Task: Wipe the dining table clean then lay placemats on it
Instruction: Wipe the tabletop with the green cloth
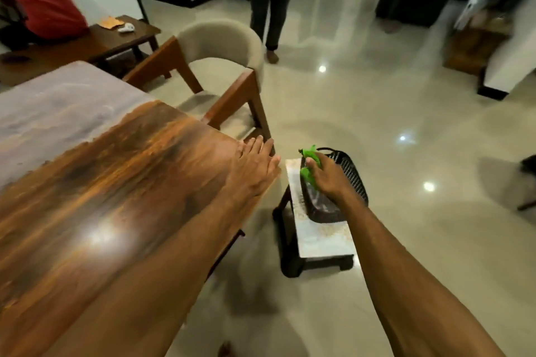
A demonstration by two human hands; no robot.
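Both blurred: left hand (254, 166) spread on table (116, 171), right hand (329, 180) clutching perhaps green cloth (311, 154)

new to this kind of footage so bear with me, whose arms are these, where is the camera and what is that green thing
There is no machine here. These are a person's two bare arms, seen by one wide-angle camera worn on their head, looking forward and down. That is why the arms seem to grow out of the bottom of the picture.

The left hand lies flat, fingers straight, on the corner of the wooden dining table. The right hand has its grip closed on a green cloth, at the rim of a dark mesh basket. The basket stands on a low stool beside the table.

A cushioned chair stands at the table's far end, and other people are further back in the room.
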